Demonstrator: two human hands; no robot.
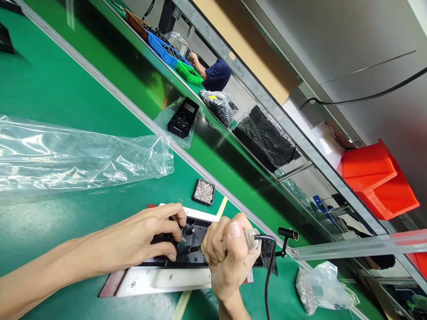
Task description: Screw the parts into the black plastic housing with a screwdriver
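Observation:
My right hand point(227, 253) is a fist round a corded tool point(252, 240) that looks like a soldering iron. Its pale end and black cable stick out past the thumb, and its thin shaft points left into a black plastic housing point(195, 235). This housing lies in a white fixture point(187, 278) on the green bench. Over the left part of the housing, my left hand point(156, 235) has its fingers curled, thumb and fingertips gripping it; what lies under the palm is hidden. Just behind stands a small black tray point(204, 192) of tiny silvery metal pieces.
A clear plastic sheet point(83, 155) covers the left bench. A black tube holder point(287, 234) and a bag of metal pieces point(320, 289) are at right. Behind the rail point(116, 93) lies another black housing point(183, 118). Beyond, a person's arm point(216, 75) is near coloured bins point(188, 72).

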